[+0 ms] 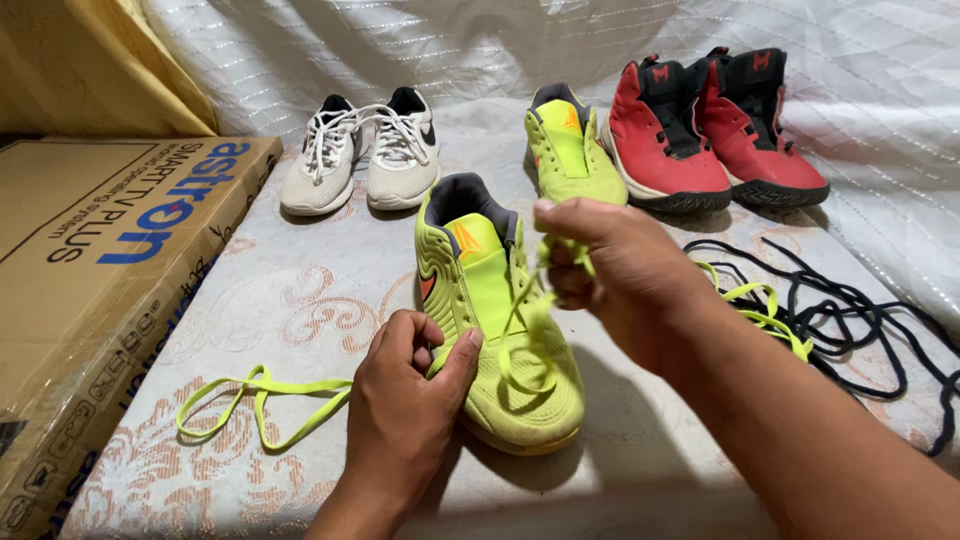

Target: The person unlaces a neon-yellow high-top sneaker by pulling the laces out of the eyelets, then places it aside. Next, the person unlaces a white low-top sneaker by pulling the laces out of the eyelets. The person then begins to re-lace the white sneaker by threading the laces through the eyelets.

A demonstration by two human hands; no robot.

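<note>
Nearest, the left hand (405, 400) pinches the side of a neon yellow-green low-top shoe with an orange side mark (495, 330), thumb on the upper, fingers curled against its edge. The shoe sits mid-frame on a pale patterned quilted mat (300, 300), toe toward 6 o'clock.

At 2 o'clock of that hand, the right hand (610, 265) is clenched on a matching yellow-green flat lace (530, 320), pulling a slack loop up from the eyelets. The lace's other tail (265, 400) trails out at 9 o'clock, loose on the mat.

Risks, as judged:
- Uneven pull could drag the loose tail through and leave the ends lopsided.
- The flat lace may twist in an eyelet.
- A light left grip lets the shoe tip.

At 3 o'clock, a second yellow-green lace (765, 310) lies tangled with black cord laces (860, 310); these could snag the working end.

Farther, at 12 o'clock: the mate shoe (570, 150), white laced sneakers (360, 150), red-and-black high-tops (715, 135). Cardboard box (90, 270) at 9 o'clock.
</note>
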